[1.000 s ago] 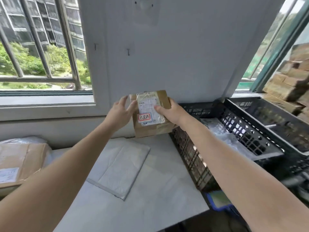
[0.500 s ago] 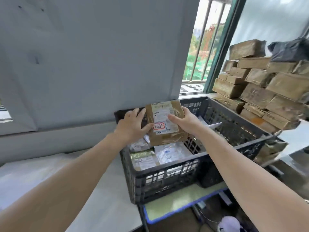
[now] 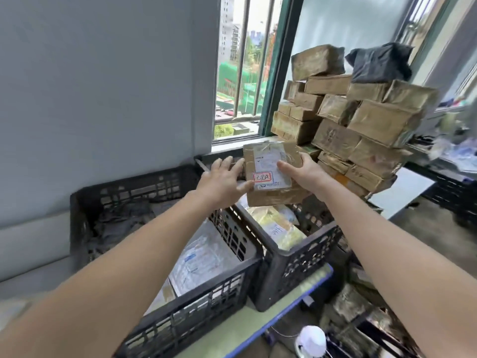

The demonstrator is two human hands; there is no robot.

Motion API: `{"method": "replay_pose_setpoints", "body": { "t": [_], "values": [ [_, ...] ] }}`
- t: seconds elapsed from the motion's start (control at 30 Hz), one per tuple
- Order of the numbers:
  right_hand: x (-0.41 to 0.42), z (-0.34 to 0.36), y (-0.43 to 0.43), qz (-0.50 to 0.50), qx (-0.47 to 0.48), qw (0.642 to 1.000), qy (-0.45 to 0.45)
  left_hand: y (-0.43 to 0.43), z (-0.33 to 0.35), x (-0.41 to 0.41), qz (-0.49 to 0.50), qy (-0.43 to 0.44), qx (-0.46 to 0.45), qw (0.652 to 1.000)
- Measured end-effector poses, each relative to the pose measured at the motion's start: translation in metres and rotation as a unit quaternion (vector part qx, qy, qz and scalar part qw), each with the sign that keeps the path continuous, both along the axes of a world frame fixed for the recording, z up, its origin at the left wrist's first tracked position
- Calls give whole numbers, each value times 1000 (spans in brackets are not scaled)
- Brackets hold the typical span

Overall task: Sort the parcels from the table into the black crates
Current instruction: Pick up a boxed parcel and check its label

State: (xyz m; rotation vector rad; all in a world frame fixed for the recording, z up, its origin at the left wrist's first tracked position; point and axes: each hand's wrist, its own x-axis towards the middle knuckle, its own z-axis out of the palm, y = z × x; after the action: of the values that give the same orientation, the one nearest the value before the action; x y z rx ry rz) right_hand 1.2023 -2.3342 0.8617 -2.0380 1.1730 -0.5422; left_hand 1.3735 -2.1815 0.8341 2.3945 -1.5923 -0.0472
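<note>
Head view shows the brown cardboard parcel (image 3: 271, 174), with its white shipping label and red stamp, now carried over the right-hand black crate (image 3: 296, 264); a second ago it was above the white table, half a second ago over the left-hand black crate (image 3: 180, 313). So the person has swung rightward past the first crate, which I judge means this parcel belongs in the second. The right hand (image 3: 302, 174) grasps the parcel's right edge, thumb across the label. The left hand (image 3: 224, 182) has its fingers spread at the left edge, thumb under the lower corner, steadying rather than clamping. The parcel hangs tilted, not yet released, above the yellowish padded mailers (image 3: 278, 226) already lying in that crate. Beyond rises a leaning stack of brown parcels (image 3: 348, 120) by the window. Lowering and letting go looks the likely next step.
</note>
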Motion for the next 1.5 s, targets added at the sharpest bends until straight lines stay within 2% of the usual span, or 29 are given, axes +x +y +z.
{"method": "replay_pose_setpoints", "body": {
  "t": [0.23, 0.4, 0.7, 0.93, 1.13, 1.2, 1.33, 1.43, 1.5],
  "values": [
    [25, -22, -76, -15, 16, 999, 32, -78, -13, 20, -4, 9, 54, 998],
    [43, -40, -125, 9, 27, 999, 46, -116, -30, 29, 16, 4, 82, 997],
    [101, -96, -207, 140, 80, 985, 58, -171, -61, 45, 114, -23, 159, 980],
    [160, -142, -220, 241, 113, 959, 93, -185, -84, 56, 211, -7, 230, 950],
    [196, -188, -205, 303, 114, 934, 153, -189, -110, 59, 205, -56, 311, 926],
    [201, -204, -199, 313, 128, 928, 158, -189, -118, 58, 196, -42, 333, 921],
    [196, -212, -206, 346, 91, 921, 156, -196, -122, 61, 198, -1, 340, 919],
    [185, -203, -222, 443, 55, 882, 155, -198, -118, 67, 199, 26, 359, 911],
    [181, -197, -230, 500, 42, 845, 183, -197, -117, 69, 185, -4, 380, 906]
  ]
}}
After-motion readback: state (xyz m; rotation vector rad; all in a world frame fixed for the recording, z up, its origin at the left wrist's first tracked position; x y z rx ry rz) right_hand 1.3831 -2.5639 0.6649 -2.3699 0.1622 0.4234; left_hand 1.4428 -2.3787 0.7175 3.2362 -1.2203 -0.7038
